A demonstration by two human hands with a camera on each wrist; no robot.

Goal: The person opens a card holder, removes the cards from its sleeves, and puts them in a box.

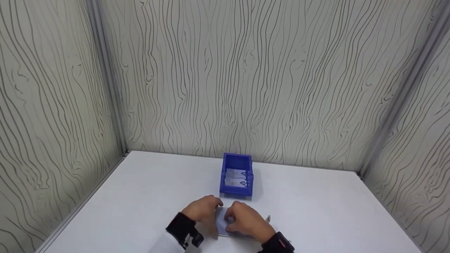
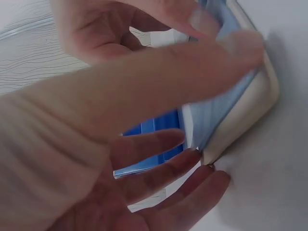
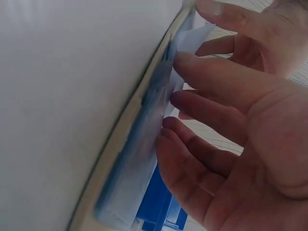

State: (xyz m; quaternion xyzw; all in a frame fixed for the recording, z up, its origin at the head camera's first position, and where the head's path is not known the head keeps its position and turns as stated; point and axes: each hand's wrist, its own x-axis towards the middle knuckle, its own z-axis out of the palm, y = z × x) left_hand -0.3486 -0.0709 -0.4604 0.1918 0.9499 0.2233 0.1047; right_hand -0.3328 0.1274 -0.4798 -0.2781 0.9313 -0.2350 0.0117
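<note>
A flat, booklet-like holder (image 1: 223, 222) with a beige cover and translucent bluish plastic sheets lies on the white table, between both hands. My left hand (image 1: 204, 212) grips its left side; in the left wrist view the thumb (image 2: 243, 45) lies over one edge and the fingers (image 2: 166, 173) touch the opposite edge. Above the holder, my right hand (image 1: 246, 219) pinches a thin plastic sheet (image 3: 195, 41), which stands raised from the cover in the right wrist view. Part of the holder is hidden under the right hand.
Beyond the hands stands a blue plastic bin (image 1: 236, 190) with pale printed cards or packets (image 1: 235, 177) inside. A small pale tag-like piece (image 1: 268, 218) shows beside the right hand. Wood-patterned panels (image 1: 225, 77) enclose the white table (image 1: 316, 203).
</note>
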